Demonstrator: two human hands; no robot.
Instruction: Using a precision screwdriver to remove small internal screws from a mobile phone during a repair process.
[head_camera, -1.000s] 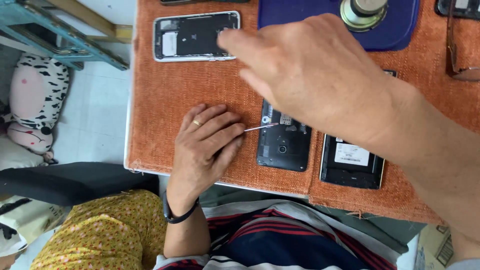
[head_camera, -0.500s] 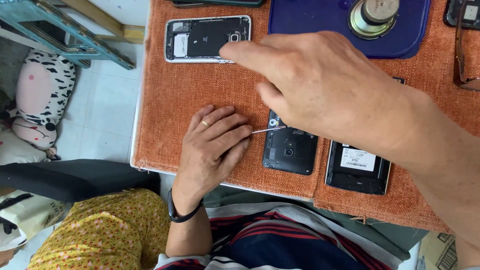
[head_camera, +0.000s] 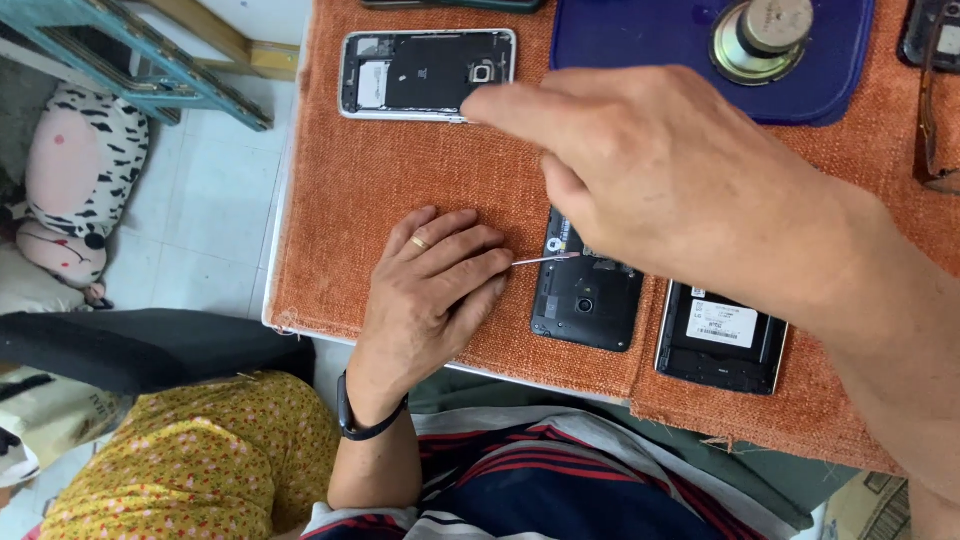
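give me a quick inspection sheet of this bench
surface: table under an orange woven cloth, frayed at the near edge
job's things: thin metal tool held by the left hand, its tip at an opened black phone; right hand above that phone, forefinger pointing left
clutter: second black phone with its back off; opened white-framed phone; blue mat bearing a round metal part; glasses at the right edge
grippers: left hand pinches the tool; right hand holds nothing that shows
cables: nothing seen
surroundings: tiled floor, spotted plush toy, teal metal frame; a second person in yellow floral cloth at lower left
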